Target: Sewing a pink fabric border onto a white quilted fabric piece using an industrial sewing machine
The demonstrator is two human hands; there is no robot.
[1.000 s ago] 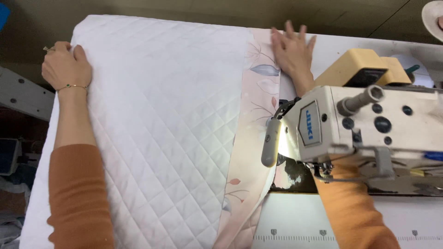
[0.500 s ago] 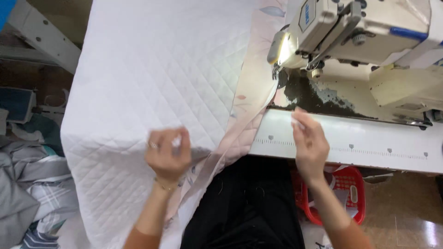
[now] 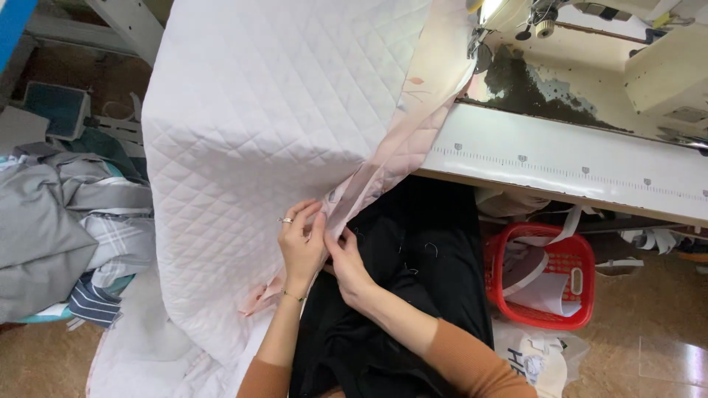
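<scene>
Together, left hand (image 3: 301, 247) and right hand (image 3: 345, 259) fingers seemingly pinch the quilt's pink edge (image 3: 383, 166).

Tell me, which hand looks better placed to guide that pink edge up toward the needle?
Probably the left hand: it already pinches the pink edge from above, on the quilt. The right hand sits under the fold, beside it.

White quilted fabric (image 3: 273, 140) with pink edge (image 3: 402, 147), pinched by left hand (image 3: 301, 247) and right hand (image 3: 346, 267); red basket (image 3: 549, 276) at four o'clock.
</scene>
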